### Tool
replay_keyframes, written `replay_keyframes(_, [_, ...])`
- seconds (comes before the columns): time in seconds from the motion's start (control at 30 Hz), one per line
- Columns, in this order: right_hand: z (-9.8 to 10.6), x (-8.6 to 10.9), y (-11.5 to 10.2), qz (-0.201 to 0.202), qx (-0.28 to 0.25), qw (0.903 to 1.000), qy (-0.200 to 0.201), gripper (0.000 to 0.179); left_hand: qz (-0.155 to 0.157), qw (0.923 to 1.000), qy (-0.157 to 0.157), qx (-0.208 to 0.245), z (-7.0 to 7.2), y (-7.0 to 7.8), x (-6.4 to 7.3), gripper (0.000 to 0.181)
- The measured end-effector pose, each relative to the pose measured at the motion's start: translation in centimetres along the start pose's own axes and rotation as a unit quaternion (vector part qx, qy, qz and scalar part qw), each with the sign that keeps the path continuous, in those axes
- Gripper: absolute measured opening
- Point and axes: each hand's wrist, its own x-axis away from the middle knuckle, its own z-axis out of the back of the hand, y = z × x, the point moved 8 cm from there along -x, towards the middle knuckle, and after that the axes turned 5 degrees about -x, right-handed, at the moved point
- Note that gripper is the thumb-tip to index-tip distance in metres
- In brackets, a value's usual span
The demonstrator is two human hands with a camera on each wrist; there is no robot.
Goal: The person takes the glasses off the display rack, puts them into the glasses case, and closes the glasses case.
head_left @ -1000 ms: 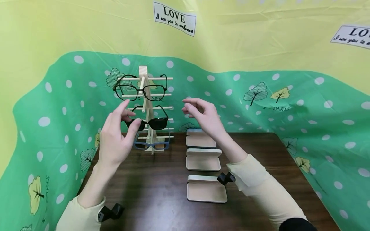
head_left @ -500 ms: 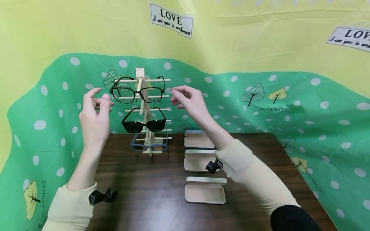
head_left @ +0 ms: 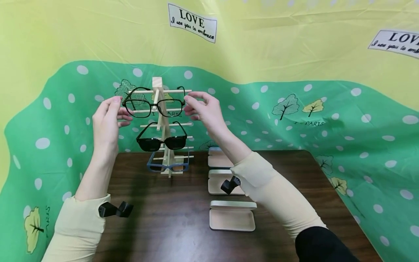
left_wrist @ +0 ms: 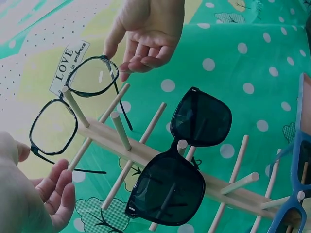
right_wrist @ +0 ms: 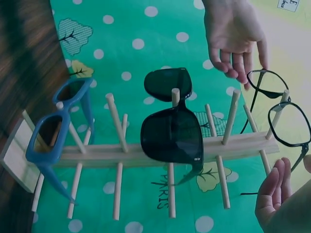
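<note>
Black-rimmed eyeglasses (head_left: 154, 106) rest on the top pegs of a wooden display stand (head_left: 157, 82). My left hand (head_left: 106, 122) holds them at their left corner, its thumb at the hinge and its curved fingers about the temple arm. At the opposite corner, the thumb and fingers of my right hand (head_left: 208, 112) hold the other hinge. Both temple arms show behind the rims in the left wrist view. Below hang black sunglasses (left_wrist: 167, 189) with dark lenses. Lowest on the stand is a blue-framed pair of glasses (right_wrist: 56, 126).
Three open eyeglass cases stand in a column to the right: a near case (head_left: 232, 220), a middle case (head_left: 216, 187) and a far case (head_left: 217, 160) partly behind my right forearm. The dark wooden table (head_left: 170, 225) meets a green and yellow printed cloth (head_left: 262, 120) behind.
My left hand has risen from in front of the sunglasses to the left corner of the top eyeglasses. My right hand has moved left to their right corner. The glasses stay on the stand.
</note>
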Motion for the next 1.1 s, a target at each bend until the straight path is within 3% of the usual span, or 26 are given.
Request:
replay_keyframes(0.17, [-0.4,0.0,-0.1,-0.004,-0.025,0.9994,0.022,0.038,0.004,0.9999,-0.014,0.006,-0.2,0.1,0.0,0.047])
replay_keyframes(0.3, [-0.5,0.1,-0.1,-0.011,-0.034,0.9990,0.028,0.040,0.004,0.9989,-0.025,0.040,-0.6,0.0,0.0,0.045])
replay_keyframes(0.47, [-0.6,0.2,-0.1,-0.010,-0.031,0.9991,0.028,0.041,-0.006,0.9975,-0.008,0.070,-0.5,0.3,0.2,0.042])
replay_keyframes(0.63, [-0.8,0.3,0.1,-0.018,-0.021,0.9991,0.031,0.038,-0.003,0.9984,0.011,0.055,-0.3,0.5,0.4,0.035])
replay_keyframes(1.1, [-1.6,0.9,-0.2,-0.018,-0.002,0.9998,0.009,0.033,-0.002,0.9974,-0.029,0.066,-1.4,0.5,0.6,0.036])
